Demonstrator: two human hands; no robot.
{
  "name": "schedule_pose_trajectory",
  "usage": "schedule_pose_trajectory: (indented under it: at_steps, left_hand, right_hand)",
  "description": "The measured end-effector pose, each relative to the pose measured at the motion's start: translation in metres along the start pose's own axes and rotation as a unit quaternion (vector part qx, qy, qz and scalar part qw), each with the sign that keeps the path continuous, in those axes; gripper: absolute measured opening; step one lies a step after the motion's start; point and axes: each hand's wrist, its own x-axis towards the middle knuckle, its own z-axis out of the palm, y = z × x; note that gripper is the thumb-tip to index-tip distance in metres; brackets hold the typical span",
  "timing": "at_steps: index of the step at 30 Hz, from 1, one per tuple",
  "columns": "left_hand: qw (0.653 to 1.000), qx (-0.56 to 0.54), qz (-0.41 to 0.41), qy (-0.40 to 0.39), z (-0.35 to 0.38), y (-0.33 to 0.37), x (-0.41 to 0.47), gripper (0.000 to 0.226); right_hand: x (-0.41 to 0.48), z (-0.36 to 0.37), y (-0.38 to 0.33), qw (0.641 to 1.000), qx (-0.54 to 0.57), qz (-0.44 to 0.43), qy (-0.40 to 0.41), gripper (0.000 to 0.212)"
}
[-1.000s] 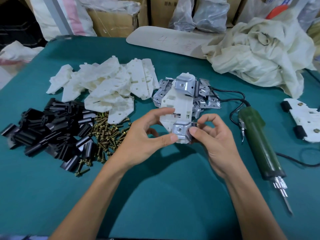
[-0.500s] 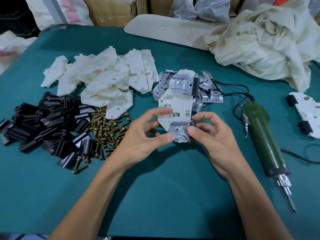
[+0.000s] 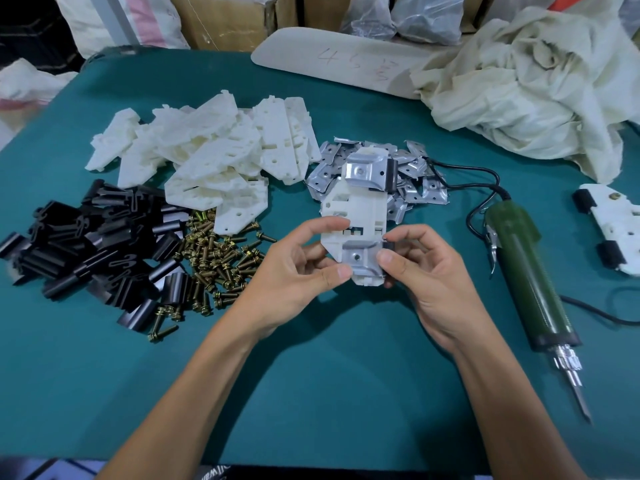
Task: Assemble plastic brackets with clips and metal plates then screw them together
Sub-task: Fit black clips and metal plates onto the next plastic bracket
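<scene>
Both hands hold one white plastic bracket (image 3: 356, 209) upright above the green table. A metal plate (image 3: 365, 173) with a black clip (image 3: 392, 170) sits on its far end. A second metal plate (image 3: 362, 258) lies on its near end. My left hand (image 3: 294, 271) grips the bracket's left edge, thumb tip on the near plate. My right hand (image 3: 419, 271) pinches a black clip (image 3: 388, 244) at the near plate's right side. Loose white brackets (image 3: 207, 161), black clips (image 3: 93, 237), brass screws (image 3: 214, 258) and metal plates (image 3: 415, 181) lie in heaps behind.
A green electric screwdriver (image 3: 526, 271) lies to the right with its bit toward me and its cord trailing. A finished bracket (image 3: 613, 230) lies at the far right edge. Crumpled cream cloth (image 3: 526, 81) and a pale board (image 3: 339, 64) sit at the back.
The bracket and both hands have kept their place and grip. My right fingers have shifted slightly at the near plate's right side. The view moved a little.
</scene>
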Motion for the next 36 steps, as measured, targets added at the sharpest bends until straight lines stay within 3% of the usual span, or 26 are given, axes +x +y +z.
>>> schedule_pose_trajectory:
  at_steps: [7,12,14,16,18,20,21,22,25,29,32,36]
  left_hand:
    - [1.000,0.022,-0.016,0.010,0.002,0.000,-0.001,0.051]
    - [0.998,0.060,0.007,-0.019,-0.006,0.008,-0.003,0.079]
    - [0.990,0.134,0.038,-0.001,-0.014,0.016,-0.007,0.081]
    - [0.946,0.297,0.119,0.047,-0.017,0.023,-0.012,0.063]
    - [0.865,0.440,0.230,0.079,-0.013,0.032,-0.016,0.038]
    - [0.803,0.506,0.303,0.089,-0.007,0.040,-0.018,0.027]
    - [0.789,0.519,0.318,0.084,-0.005,0.042,-0.018,0.027]
    - [0.790,0.520,0.317,0.069,-0.004,0.045,-0.019,0.029]
    - [0.837,0.496,0.233,-0.003,0.006,0.046,-0.022,0.030]
    - [0.854,0.508,0.100,-0.053,0.020,0.034,-0.007,0.032]
    - [0.861,0.505,0.053,-0.035,0.023,0.028,0.007,0.036]
    - [0.846,0.525,0.076,0.052,0.001,0.028,0.006,0.027]
  right_hand:
    - [0.001,0.001,0.002,1.000,-0.008,0.016,0.024,0.024]
    - [0.000,-0.006,-0.002,0.999,0.028,0.035,0.012,0.031]
    - [-0.003,-0.013,-0.006,0.997,0.055,0.049,-0.009,0.040]
    - [-0.005,-0.019,-0.009,0.995,0.067,0.069,-0.036,0.046]
    - [-0.007,-0.024,-0.012,0.992,0.062,0.094,-0.054,0.049]
    - [-0.009,-0.027,-0.015,0.990,0.044,0.117,-0.070,0.050]
    - [-0.010,-0.030,-0.017,0.989,0.034,0.126,-0.073,0.048]
    - [-0.012,-0.033,-0.018,0.989,0.023,0.132,-0.064,0.046]
    - [-0.016,-0.046,-0.019,0.991,-0.013,0.130,0.020,0.043]
    - [-0.021,-0.053,-0.024,0.990,-0.061,0.088,0.088,0.034]
    - [-0.018,-0.045,-0.028,0.985,-0.137,0.032,0.101,0.020]
    - [-0.002,-0.015,-0.034,0.965,-0.246,-0.047,0.082,0.021]
